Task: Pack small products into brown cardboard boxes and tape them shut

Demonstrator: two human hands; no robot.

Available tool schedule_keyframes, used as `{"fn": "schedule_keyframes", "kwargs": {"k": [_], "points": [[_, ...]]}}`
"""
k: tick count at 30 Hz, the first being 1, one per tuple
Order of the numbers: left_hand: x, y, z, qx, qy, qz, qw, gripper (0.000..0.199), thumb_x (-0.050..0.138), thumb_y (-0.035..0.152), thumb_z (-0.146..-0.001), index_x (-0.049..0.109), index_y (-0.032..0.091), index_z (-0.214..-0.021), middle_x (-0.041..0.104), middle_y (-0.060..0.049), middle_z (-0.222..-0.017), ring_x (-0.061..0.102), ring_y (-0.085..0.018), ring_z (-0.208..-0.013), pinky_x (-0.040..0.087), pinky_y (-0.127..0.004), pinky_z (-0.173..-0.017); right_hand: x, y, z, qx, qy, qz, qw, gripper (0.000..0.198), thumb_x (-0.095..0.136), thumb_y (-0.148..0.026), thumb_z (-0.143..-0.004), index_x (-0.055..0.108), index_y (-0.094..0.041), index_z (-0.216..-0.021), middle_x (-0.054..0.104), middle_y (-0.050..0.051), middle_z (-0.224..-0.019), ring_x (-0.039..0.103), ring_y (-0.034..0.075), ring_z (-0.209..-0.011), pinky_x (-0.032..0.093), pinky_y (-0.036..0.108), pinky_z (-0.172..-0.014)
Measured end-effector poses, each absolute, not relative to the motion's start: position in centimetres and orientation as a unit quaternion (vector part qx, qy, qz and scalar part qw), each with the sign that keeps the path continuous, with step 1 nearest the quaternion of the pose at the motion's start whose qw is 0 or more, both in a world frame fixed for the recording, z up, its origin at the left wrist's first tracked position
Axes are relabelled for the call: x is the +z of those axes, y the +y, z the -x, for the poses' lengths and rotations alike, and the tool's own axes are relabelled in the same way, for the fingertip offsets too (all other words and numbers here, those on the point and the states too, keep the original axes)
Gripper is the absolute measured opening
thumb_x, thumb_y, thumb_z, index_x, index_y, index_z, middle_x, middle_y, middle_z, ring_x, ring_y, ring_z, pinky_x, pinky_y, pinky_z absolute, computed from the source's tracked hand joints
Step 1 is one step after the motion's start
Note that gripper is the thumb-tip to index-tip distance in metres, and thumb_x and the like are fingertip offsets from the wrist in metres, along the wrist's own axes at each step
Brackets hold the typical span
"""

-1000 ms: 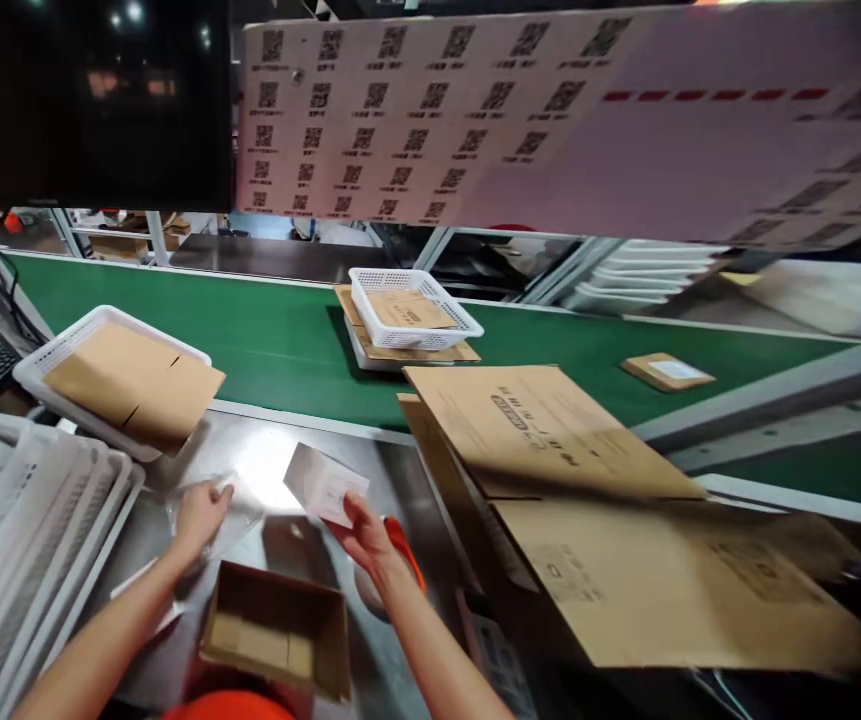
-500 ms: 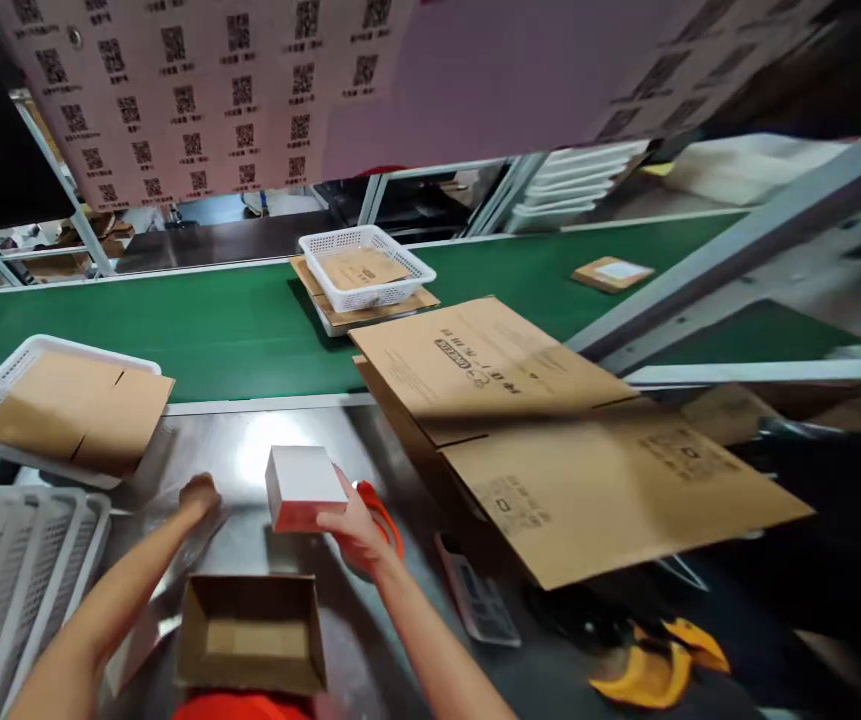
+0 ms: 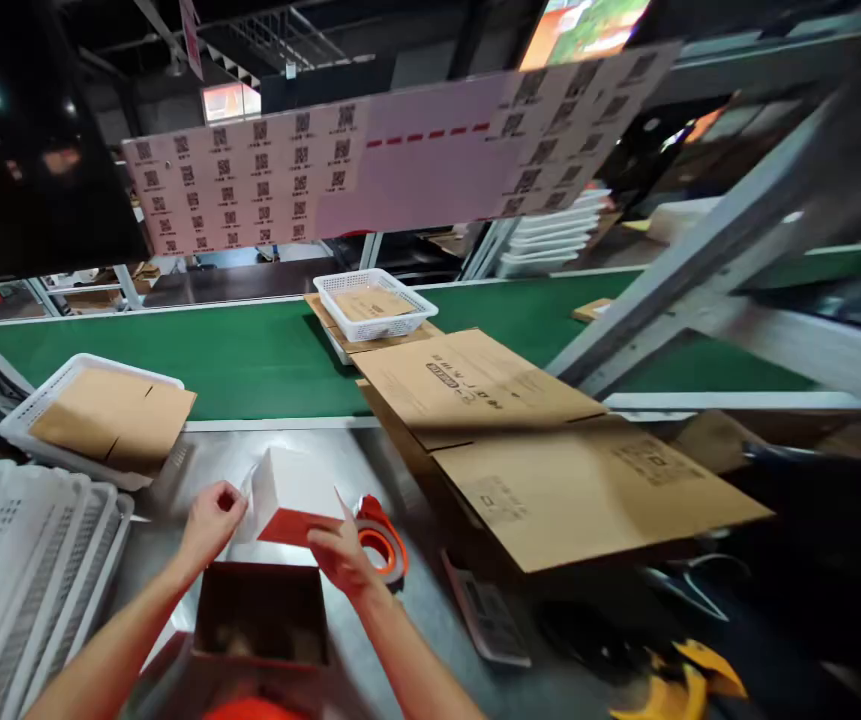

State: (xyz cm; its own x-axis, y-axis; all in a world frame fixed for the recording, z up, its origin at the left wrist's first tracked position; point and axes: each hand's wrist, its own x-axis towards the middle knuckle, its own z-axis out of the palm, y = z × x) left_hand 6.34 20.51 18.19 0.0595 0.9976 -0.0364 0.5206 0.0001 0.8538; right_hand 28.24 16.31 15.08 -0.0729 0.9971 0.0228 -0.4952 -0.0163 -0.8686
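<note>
My right hand (image 3: pixel 344 555) grips a small box (image 3: pixel 299 490), white on top and red along its near side, above the metal table. To the left of the box, my left hand (image 3: pixel 212 520) is closed in a pinch on what looks like thin clear plastic film (image 3: pixel 245 525); its shape is hard to make out. An open brown carton (image 3: pixel 261 610) stands just below both hands, its inside dark. Right beside my right hand lies a red tape dispenser (image 3: pixel 383 543).
Large flat cardboard (image 3: pixel 520 480) juts over the table on the right. White baskets (image 3: pixel 32 560) are stacked at the left, near a basket holding cardboard (image 3: pixel 111 420). Behind runs a green belt (image 3: pixel 265 360) carrying another white basket (image 3: pixel 377 305). A grey calculator-like device (image 3: pixel 486 610) lies right.
My left hand has come in beside the white-and-red box, which my right hand still holds, now tilted. The camera view has lifted, showing more of the background.
</note>
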Motion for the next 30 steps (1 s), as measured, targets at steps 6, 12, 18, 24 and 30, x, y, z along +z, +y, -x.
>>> {"fn": "schedule_keyframes", "kwargs": {"k": [6,12,18,24,30], "points": [[20.5,18.6,-7.0,0.429,0.539,-0.584,0.429,0.021,0.059,0.042,-0.084,0.057,0.022,-0.077,0.06,0.002,-0.072,0.059,-0.016,-0.071,0.049,-0.027,-0.066,15.8,12.5,-29.8,0.609,-0.443,0.384,0.535,0.127,0.099,-0.019,-0.045,0.043,-0.031,-0.159,0.066,0.014,-0.143,0.07,0.033,-0.118,0.061,0.046,-0.096],[23.3,16.5,-7.1,0.449,0.484,-0.619,0.425,0.025,0.059,0.044,-0.089,0.061,0.021,-0.08,0.06,0.002,-0.072,0.054,-0.014,-0.064,0.044,-0.026,-0.06,17.6,10.0,-29.8,0.628,-0.5,0.353,0.481,0.124,0.097,-0.018,-0.045,0.045,-0.034,-0.157,0.074,0.009,-0.127,0.073,0.036,-0.108,0.06,0.048,-0.095],[26.0,14.0,-6.1,0.445,0.412,-0.76,0.235,0.024,0.053,0.034,-0.099,0.067,0.023,-0.084,0.07,-0.005,-0.086,0.065,-0.02,-0.084,0.05,-0.032,-0.08,15.8,9.0,-26.8,0.588,-0.46,0.356,0.562,0.133,0.101,-0.021,-0.043,0.037,-0.036,-0.159,0.069,0.011,-0.137,0.069,0.037,-0.12,0.059,0.051,-0.101],[27.2,12.4,-4.3,0.404,0.412,-0.808,0.12,0.027,0.047,0.029,-0.104,0.068,0.024,-0.089,0.069,-0.006,-0.086,0.063,-0.022,-0.085,0.049,-0.035,-0.081,13.6,8.2,-24.8,0.579,-0.407,0.356,0.61,0.14,0.105,-0.037,-0.043,0.031,-0.04,-0.161,0.064,0.013,-0.146,0.071,0.037,-0.113,0.064,0.05,-0.09],[27.3,11.4,-3.6,0.413,0.397,-0.806,0.15,0.019,0.05,0.023,-0.096,0.063,0.023,-0.083,0.067,-0.007,-0.091,0.064,-0.022,-0.09,0.053,-0.035,-0.084,13.4,8.8,-23.9,0.52,-0.359,0.374,0.679,0.138,0.098,-0.063,-0.05,0.027,-0.032,-0.164,0.068,0.015,-0.139,0.062,0.041,-0.133,0.052,0.056,-0.112]]}}
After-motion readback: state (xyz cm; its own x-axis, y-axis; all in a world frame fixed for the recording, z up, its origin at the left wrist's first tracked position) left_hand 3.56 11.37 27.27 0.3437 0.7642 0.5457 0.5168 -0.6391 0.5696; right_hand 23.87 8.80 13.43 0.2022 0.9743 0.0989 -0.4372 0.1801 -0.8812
